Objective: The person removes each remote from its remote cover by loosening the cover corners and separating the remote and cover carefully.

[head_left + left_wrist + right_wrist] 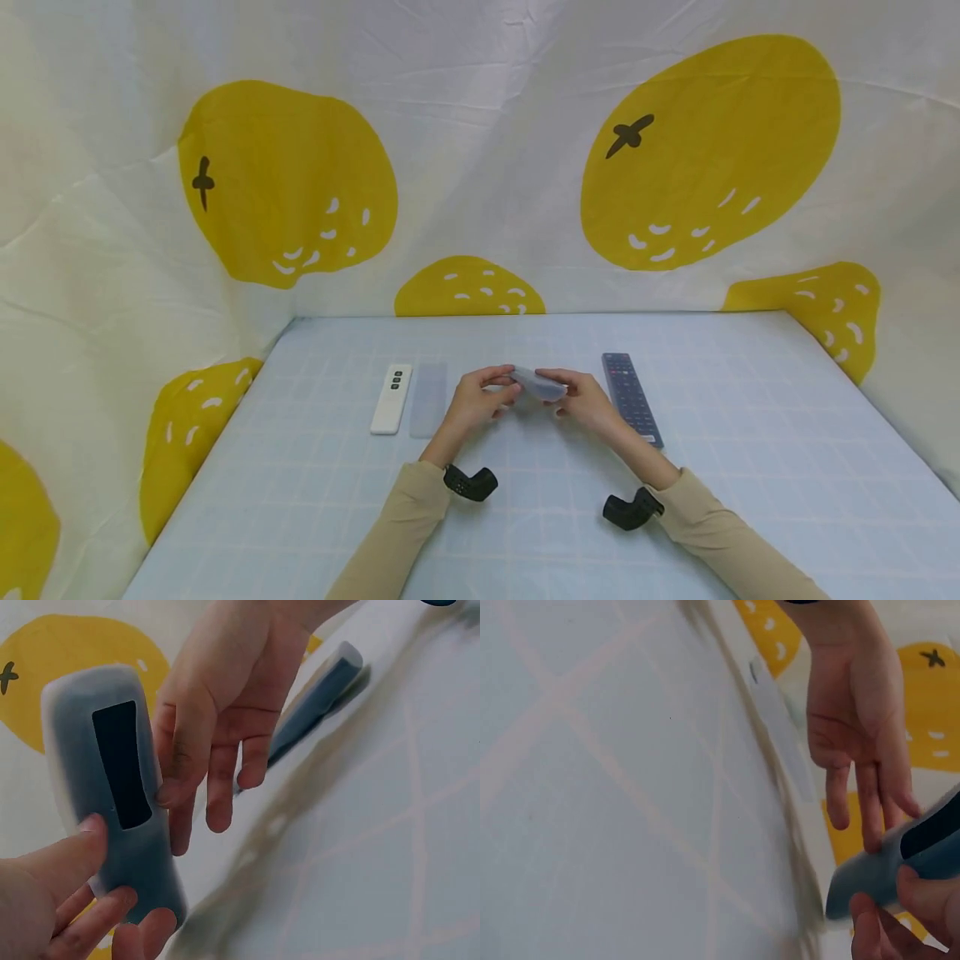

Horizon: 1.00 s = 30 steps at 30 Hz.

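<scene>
Both hands hold a translucent bluish remote control cover (538,384) raised above the table. It has rounded ends and a dark rectangular window (124,765), seen in the left wrist view. My left hand (477,395) pinches one end, thumb on the window side and fingers beneath. At the other end, the thumb and fingers of my right hand (583,402) pinch it. In the right wrist view the cover (866,877) is partly cut off by the frame edge.
A white remote control (392,399) and a flat translucent sleeve (428,400) lie left of the hands. Right of them lies a dark remote control (632,398) with many buttons, close to the right forearm. Behind the light checked table (300,500) hangs a fruit-patterned cloth (480,167).
</scene>
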Each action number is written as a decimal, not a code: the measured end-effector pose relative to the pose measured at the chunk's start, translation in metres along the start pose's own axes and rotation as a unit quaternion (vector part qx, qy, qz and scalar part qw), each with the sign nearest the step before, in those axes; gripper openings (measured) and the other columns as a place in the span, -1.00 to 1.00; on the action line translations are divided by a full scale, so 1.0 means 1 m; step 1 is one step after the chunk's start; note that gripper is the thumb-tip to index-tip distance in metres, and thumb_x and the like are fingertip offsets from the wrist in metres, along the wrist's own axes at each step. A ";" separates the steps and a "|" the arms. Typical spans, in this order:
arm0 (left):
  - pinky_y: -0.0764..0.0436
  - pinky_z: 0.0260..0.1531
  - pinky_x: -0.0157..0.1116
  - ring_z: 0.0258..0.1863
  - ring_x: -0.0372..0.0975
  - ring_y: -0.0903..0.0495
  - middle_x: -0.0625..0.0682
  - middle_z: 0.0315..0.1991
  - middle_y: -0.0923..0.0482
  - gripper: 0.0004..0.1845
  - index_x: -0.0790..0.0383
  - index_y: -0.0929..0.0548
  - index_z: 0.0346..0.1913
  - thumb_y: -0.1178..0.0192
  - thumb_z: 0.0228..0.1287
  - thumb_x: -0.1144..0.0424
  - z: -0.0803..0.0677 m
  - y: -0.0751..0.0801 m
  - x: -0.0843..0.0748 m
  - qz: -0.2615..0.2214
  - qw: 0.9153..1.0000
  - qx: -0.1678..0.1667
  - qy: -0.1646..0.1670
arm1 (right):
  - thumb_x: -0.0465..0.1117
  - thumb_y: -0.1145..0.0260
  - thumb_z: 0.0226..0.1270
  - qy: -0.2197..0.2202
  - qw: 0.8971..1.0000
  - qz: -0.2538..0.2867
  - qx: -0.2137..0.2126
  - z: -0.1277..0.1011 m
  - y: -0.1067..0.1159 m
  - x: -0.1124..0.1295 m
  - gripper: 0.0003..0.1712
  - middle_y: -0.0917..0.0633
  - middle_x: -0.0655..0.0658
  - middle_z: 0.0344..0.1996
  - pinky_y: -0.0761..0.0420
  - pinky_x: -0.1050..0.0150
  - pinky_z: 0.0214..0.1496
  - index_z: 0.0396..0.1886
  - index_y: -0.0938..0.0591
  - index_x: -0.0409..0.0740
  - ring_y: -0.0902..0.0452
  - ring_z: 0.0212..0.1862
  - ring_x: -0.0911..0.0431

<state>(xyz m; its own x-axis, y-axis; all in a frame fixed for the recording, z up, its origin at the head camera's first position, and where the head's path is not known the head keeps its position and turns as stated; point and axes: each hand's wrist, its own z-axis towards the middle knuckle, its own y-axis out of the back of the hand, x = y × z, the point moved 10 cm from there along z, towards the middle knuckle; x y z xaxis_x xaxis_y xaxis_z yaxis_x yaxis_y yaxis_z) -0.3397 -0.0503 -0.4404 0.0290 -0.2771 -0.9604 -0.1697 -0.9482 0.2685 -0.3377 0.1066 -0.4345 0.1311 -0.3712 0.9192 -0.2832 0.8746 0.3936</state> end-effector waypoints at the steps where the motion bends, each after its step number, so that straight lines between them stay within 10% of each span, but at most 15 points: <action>1: -0.59 -0.53 -0.41 -0.44 -0.30 -0.67 0.17 -0.05 -0.67 -0.54 0.18 -0.61 0.15 -0.37 0.15 0.25 0.000 0.000 -0.002 0.006 1.000 -0.002 -0.007 | -0.59 -0.06 0.13 0.002 1.000 0.002 -0.001 0.000 0.000 0.001 -0.41 -0.50 -0.46 0.19 -0.63 0.29 -0.36 0.23 -0.47 -0.38 -0.69 -0.17 -0.09; 11: -0.62 -0.54 -0.38 -0.48 -0.23 -0.65 0.14 -0.23 -0.69 -0.66 0.15 -0.71 -0.03 -0.41 0.06 0.31 0.002 0.007 -0.012 0.054 0.995 -0.051 -0.067 | -0.44 -0.12 0.31 0.033 0.999 -0.015 -0.006 0.002 0.001 0.016 -0.55 -0.54 -0.46 0.13 -0.65 0.26 -0.35 0.21 -0.49 -0.39 -0.65 -0.19 -0.18; 20: -0.63 -0.05 -0.18 -0.10 -0.06 -0.65 0.07 -0.06 -0.70 -0.72 0.20 -0.72 -0.08 -0.39 0.11 0.29 -0.002 0.011 -0.025 0.074 0.985 -0.104 -0.115 | -0.28 -0.27 0.33 0.063 0.996 -0.015 -0.061 0.001 0.012 0.023 -0.62 -0.63 -0.35 -0.06 -0.68 0.22 -0.28 0.14 -0.58 -0.26 -0.61 -0.13 -0.14; 30: -0.68 -0.34 -0.35 -0.05 -0.09 -0.63 0.06 -0.08 -0.70 -0.76 0.18 -0.71 -0.10 -0.36 0.15 0.24 -0.004 0.013 -0.028 0.031 0.987 -0.125 -0.096 | -0.23 -0.35 0.26 0.079 0.990 -0.030 -0.112 0.002 0.021 0.032 -0.62 -0.62 -0.29 -0.07 -0.62 0.30 -0.16 0.07 -0.64 -0.24 -0.57 -0.09 -0.10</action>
<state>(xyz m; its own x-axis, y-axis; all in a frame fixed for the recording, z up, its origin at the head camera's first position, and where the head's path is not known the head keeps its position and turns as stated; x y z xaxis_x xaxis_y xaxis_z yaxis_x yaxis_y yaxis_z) -0.3391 -0.0555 -0.4098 -0.1652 -0.3237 -0.9316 0.0845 -0.9458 0.3136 -0.3416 0.1128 -0.3970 0.2940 -0.3868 0.8740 -0.0544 0.9062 0.4194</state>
